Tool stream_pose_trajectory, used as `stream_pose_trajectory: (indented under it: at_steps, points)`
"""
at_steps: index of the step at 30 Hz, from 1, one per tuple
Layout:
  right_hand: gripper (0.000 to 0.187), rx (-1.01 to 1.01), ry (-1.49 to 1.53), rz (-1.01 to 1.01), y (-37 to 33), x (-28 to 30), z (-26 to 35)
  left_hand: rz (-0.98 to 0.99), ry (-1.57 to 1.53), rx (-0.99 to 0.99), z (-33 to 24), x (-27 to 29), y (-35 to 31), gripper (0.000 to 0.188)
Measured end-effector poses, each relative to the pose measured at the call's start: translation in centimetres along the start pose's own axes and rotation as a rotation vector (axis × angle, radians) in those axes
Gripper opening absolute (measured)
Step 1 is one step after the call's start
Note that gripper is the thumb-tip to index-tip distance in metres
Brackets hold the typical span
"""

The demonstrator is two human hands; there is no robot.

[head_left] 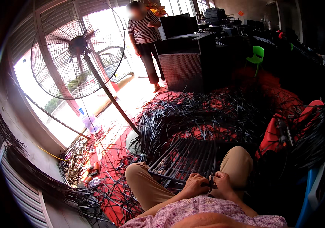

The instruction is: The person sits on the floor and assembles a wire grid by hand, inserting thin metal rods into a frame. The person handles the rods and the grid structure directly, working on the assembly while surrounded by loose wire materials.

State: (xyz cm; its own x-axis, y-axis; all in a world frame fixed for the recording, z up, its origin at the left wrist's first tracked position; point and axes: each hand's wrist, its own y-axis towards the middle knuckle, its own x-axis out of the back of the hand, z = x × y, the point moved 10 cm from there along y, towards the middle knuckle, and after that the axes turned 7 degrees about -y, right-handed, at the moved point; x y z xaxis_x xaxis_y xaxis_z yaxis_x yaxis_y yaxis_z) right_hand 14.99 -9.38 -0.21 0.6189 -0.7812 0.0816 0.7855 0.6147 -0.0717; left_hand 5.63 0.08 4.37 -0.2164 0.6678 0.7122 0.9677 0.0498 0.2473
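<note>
A dark frame strung with several parallel black strips rests between my knees and slopes away from me. At its near side my left hand is closed, fingers bent against a dark strip. Close beside it on the right, my right hand pinches the same strip between thumb and fingers. The two hands almost touch. Fingertips and the strip's ends are partly hidden in the dark.
Loose black strips lie heaped over the red floor. A large standing fan is at the left. Another person stands by woven dark furniture. A green chair and a red chair are at the right.
</note>
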Motion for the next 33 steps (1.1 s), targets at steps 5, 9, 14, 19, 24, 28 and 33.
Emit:
stream_pose_trajectory:
  at_steps: [5,9,14,19,24,28,33]
  points:
    - [0.019,0.008,0.039,-0.026,-0.7,0.3,-0.7,0.034,-0.021,-0.031,0.5,-1.4,-0.4,0.026]
    - [0.019,0.098,-0.099,-0.065,-0.4,0.9,-1.2,0.0,-0.037,-0.079,-0.3,-0.8,-0.6,0.025]
    - [0.017,0.31,-0.239,-0.059,-0.9,0.7,0.2,-0.045,-0.017,-0.068,-0.9,-0.4,-0.5,0.022]
    - [0.014,0.212,-0.112,-0.02,-0.1,0.4,-0.8,0.021,0.051,-0.027,0.0,-1.2,-0.2,0.024]
    - [0.016,0.271,-0.245,-0.081,0.3,0.9,-2.4,-0.017,0.055,-0.031,-0.5,-0.8,-0.3,0.027]
    - [0.014,0.288,-0.238,-0.058,0.0,0.8,-1.2,0.0,0.067,-0.04,0.2,-1.4,-0.4,0.028]
    - [0.011,0.189,-0.155,-0.08,-1.0,0.9,-0.6,0.05,0.065,0.0,-0.4,-1.1,-0.5,0.027]
